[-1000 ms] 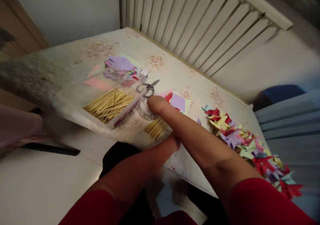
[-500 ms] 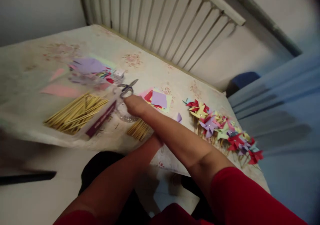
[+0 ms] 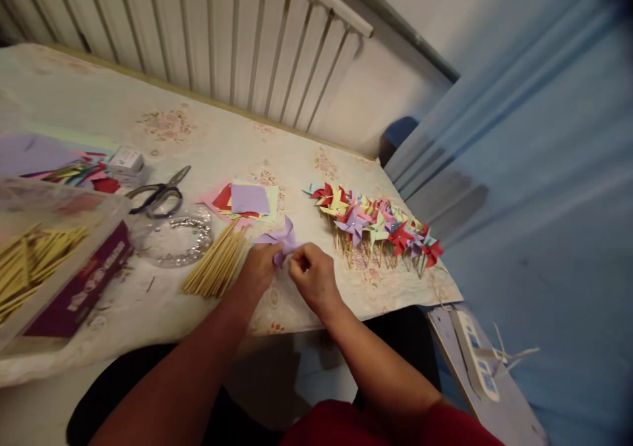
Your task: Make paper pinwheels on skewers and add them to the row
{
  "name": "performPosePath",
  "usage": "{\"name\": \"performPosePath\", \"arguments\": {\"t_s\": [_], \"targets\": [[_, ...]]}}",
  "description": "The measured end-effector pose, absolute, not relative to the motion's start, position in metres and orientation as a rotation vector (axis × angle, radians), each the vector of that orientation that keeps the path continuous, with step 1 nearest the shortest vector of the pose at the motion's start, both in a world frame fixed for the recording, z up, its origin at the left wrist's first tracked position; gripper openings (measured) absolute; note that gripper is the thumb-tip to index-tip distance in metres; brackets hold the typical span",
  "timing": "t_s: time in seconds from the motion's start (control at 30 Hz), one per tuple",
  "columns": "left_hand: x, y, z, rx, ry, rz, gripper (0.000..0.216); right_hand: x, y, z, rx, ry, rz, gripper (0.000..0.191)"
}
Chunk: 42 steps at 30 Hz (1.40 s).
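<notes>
Both hands meet at the table's near edge on a folded purple paper pinwheel (image 3: pixel 279 237). My left hand (image 3: pixel 258 269) pinches its lower left part. My right hand (image 3: pixel 312 274) has its fingertips closed on the paper's right side. A loose bundle of thin wooden sticks (image 3: pixel 216 262) lies just left of my left hand. A row of finished coloured pinwheels (image 3: pixel 376 227) lies to the right of my hands. A stack of coloured paper squares (image 3: pixel 244 200) sits behind the purple pinwheel.
Scissors (image 3: pixel 157 194) and a clear round dish (image 3: pixel 174 239) lie left of the sticks. A clear box of more sticks (image 3: pixel 47 261) stands at far left, paper scraps (image 3: pixel 54 162) behind it. A radiator (image 3: pixel 208 43) runs along the table's far side. A power strip (image 3: pixel 475 360) lies on the floor.
My right hand drew back from the clear dish near the scissors and joined my left hand on the purple pinwheel. The view swung to the right.
</notes>
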State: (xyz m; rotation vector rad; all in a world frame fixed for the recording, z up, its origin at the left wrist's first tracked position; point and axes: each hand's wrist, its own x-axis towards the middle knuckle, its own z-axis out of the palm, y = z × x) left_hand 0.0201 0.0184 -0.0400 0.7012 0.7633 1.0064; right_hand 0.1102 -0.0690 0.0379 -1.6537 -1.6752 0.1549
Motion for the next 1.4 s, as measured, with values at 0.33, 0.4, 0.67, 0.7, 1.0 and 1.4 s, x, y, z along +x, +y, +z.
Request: {"name": "performPosePath", "arguments": {"t_s": [0.33,0.4,0.67,0.7,1.0,1.4], "targets": [[0.029,0.019,-0.038,0.610,0.818,0.943,0.014,0.202,-0.121,-0.042,-2.004,-1.585,0.115,0.014],[0.028,0.019,-0.038,0.626,0.814,0.925,0.012,0.206,-0.118,-0.043,-1.983,-1.617,0.185,0.012],[0.030,0.017,-0.035,0.600,0.803,0.921,0.009,0.223,-0.114,-0.038,-1.839,-1.646,0.469,0.013],[0.030,0.017,-0.035,0.614,0.809,0.918,0.012,0.224,-0.114,-0.039,-1.830,-1.638,0.473,0.014],[0.028,0.018,-0.032,0.573,0.817,0.881,0.006,0.215,-0.116,-0.044,-1.863,-1.628,0.332,0.013],[0.029,0.019,-0.033,0.607,0.843,0.908,0.017,0.217,-0.111,-0.041,-1.911,-1.660,0.344,0.016]]}}
